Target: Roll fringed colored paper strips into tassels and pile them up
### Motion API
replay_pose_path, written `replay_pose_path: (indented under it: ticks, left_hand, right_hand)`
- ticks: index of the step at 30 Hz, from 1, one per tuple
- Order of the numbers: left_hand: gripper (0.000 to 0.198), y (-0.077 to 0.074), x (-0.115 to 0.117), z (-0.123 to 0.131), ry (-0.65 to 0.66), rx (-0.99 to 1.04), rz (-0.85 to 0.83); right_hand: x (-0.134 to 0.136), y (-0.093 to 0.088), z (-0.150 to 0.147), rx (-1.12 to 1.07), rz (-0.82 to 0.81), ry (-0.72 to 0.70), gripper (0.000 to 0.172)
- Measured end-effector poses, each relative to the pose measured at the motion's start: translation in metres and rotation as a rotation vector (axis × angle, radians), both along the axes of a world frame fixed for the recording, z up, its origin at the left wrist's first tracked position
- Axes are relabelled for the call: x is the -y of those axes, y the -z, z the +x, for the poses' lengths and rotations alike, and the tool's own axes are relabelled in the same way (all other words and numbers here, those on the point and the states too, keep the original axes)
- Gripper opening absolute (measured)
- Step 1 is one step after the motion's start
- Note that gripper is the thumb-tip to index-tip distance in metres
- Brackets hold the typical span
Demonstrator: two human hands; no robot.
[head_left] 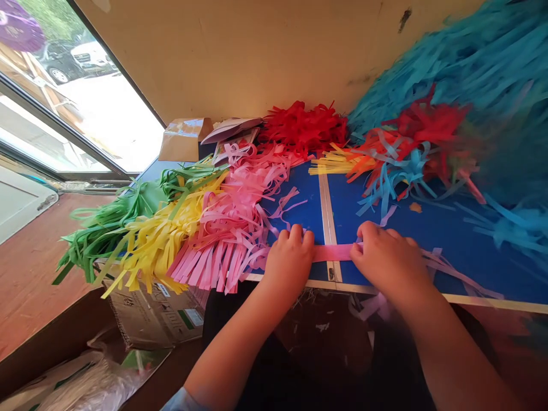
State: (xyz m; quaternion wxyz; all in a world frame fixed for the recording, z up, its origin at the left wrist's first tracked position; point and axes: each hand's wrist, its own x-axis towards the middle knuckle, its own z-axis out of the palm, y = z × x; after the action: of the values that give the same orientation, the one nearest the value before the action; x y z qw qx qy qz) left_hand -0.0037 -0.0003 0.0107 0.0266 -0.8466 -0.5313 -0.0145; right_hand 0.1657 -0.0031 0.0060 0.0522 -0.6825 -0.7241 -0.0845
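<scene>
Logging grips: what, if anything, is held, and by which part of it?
A pink strip, gripped at two places by the left hand and right hand, its flat stretch bare between them; whether at its ends is unclear.

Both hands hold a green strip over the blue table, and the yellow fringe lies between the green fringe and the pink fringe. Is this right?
One colour is wrong: in the head view, the strip between the left hand and right hand over the blue table is pink. The yellow fringe does lie between the green fringe and pink fringe.
</scene>
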Motion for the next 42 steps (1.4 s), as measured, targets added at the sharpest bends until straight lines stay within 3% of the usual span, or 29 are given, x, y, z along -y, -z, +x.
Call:
replay_pose_path:
  ticks: [6,9,11,14,17,22,25,27,31,35,37,40,42]
  left_hand:
    - [0.027,0.000,0.004,-0.020,-0.029,0.039,0.268]
    - [0.030,-0.001,0.018,-0.013,0.040,0.185,0.403]
    - [0.040,0.002,0.029,0.000,0.193,0.252,0.319]
    - [0.081,0.013,0.038,0.018,0.340,0.194,0.092]
    - [0.095,0.020,0.036,0.018,0.293,0.131,-0.003]
    - [0.095,0.018,0.024,-0.010,0.117,0.088,-0.018]
    - [0.095,0.015,0.021,-0.020,0.094,0.120,-0.025]
    - [0.086,0.013,0.021,-0.022,0.104,0.174,-0.036]
    - [0.039,0.007,0.020,-0.023,0.083,0.298,0.045]
    - [0.036,0.002,0.016,-0.022,0.040,0.274,0.187]
    - [0.034,0.000,0.013,-0.021,0.082,0.221,0.189]
    - [0.011,-0.001,0.013,-0.023,0.209,0.140,0.197]
    - [0.006,-0.001,0.016,-0.024,0.284,0.131,0.241]
  right_hand:
    - [0.001,-0.006,-0.003,0.021,0.071,-0.010,0.020]
    - [-0.002,-0.005,-0.003,0.009,0.059,-0.014,0.021]
    - [-0.003,-0.004,-0.003,0.003,0.050,-0.017,0.020]
    - [-0.003,-0.002,-0.002,-0.014,0.041,-0.014,0.017]
    - [-0.003,-0.001,0.000,-0.040,0.046,-0.013,0.016]
    - [-0.005,0.000,0.001,-0.068,0.024,-0.015,0.015]
    - [-0.006,0.002,0.004,-0.113,-0.002,-0.038,0.016]
    - [-0.004,0.005,0.007,-0.176,0.012,-0.098,0.016]
    - [0.003,0.010,0.015,-0.264,0.104,-0.275,0.014]
    - [0.011,0.006,0.018,-0.256,0.168,-0.402,0.020]
    - [0.016,0.001,0.018,-0.257,0.210,-0.474,0.023]
    - [0.027,-0.007,0.019,-0.265,0.350,-0.558,0.019]
    - [0.035,-0.011,0.020,-0.296,0.397,-0.613,0.013]
